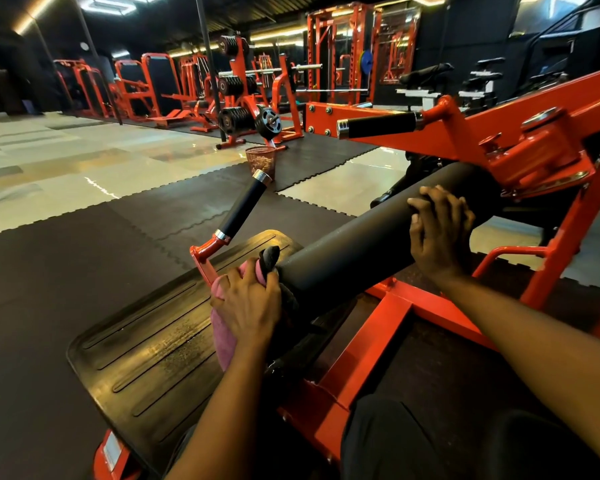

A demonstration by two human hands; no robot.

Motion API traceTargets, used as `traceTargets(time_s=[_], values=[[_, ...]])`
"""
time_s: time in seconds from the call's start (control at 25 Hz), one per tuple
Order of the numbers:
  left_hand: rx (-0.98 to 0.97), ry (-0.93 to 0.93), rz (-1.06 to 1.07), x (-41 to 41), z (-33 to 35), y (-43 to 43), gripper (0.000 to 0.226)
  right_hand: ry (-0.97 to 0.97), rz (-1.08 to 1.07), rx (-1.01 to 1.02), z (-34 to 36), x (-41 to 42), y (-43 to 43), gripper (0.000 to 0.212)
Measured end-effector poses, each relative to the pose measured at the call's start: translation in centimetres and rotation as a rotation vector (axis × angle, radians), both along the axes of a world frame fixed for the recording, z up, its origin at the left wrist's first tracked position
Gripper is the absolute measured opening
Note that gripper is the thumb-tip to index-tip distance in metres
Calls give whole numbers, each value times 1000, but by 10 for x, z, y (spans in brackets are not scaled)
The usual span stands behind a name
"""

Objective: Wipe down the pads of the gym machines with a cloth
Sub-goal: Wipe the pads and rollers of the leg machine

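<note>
Hands: two | left hand (248, 306) grips one pink cloth (222, 336) | right hand (439, 230) spread on one roller pad (361, 244)

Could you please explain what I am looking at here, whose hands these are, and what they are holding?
This is one picture from a camera worn on a person's head, looking forward and down, so both arms reach in from the bottom. The setting is a gym full of orange machines. The left hand is closed on a pink cloth, pressing it against the near end of a long black roller pad. The right hand lies bare on top of that pad, apparently steadying it. The pad belongs to an orange steel frame with black-gripped handles. Below lies a ribbed black foot plate, and a mesh waste bin stands on the floor beyond.
</note>
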State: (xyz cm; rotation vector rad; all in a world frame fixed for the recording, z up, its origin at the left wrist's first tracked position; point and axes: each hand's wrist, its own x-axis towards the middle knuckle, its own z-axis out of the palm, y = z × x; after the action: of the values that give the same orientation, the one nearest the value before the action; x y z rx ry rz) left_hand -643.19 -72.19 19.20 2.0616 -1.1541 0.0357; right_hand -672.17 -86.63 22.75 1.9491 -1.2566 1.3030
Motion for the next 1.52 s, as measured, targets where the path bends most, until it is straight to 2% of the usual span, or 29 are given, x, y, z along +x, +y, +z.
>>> traceTargets(time_s=[0.16, 0.4, 0.52, 0.72, 0.84, 0.96, 1.08, 1.2, 1.28, 1.36, 1.4, 1.52], values=[[73, 0, -21, -14, 24, -25, 40, -1, -31, 15, -1, 2, -1, 34], [73, -96, -270, -102, 66, -71, 39, 35, -73, 35, 2, 3, 2, 34], [29, -98, -285, -77, 56, -55, 43, 66, -77, 33, 4, 0, 2, 35], [64, 1, -104, 7, 12, -8, 43, 44, -76, 6, 4, 2, 2, 34], [58, 60, -54, 16, 2, -7, 43, 50, -78, 20, 2, 0, 1, 35], [101, 2, 28, -15, 24, -28, 39, 57, -73, 30, 2, 1, 2, 35], [55, -69, -101, -78, 56, -55, 34, 61, -78, 44, 4, 1, 3, 35], [23, -109, -246, -122, 74, -67, 40, 92, -63, 41, 8, 0, 6, 35], [36, -144, -361, -111, 76, -64, 56, 107, -60, 30, 11, -3, 7, 34], [40, -90, -474, -76, 69, -54, 72, 101, -71, 42, 15, -1, 11, 33], [48, -46, -487, -56, 63, -51, 72, 91, -93, 53, 19, 3, 12, 32], [110, 22, -382, -4, 38, -39, 54, 14, -138, 143, 50, 36, 25, 31]])
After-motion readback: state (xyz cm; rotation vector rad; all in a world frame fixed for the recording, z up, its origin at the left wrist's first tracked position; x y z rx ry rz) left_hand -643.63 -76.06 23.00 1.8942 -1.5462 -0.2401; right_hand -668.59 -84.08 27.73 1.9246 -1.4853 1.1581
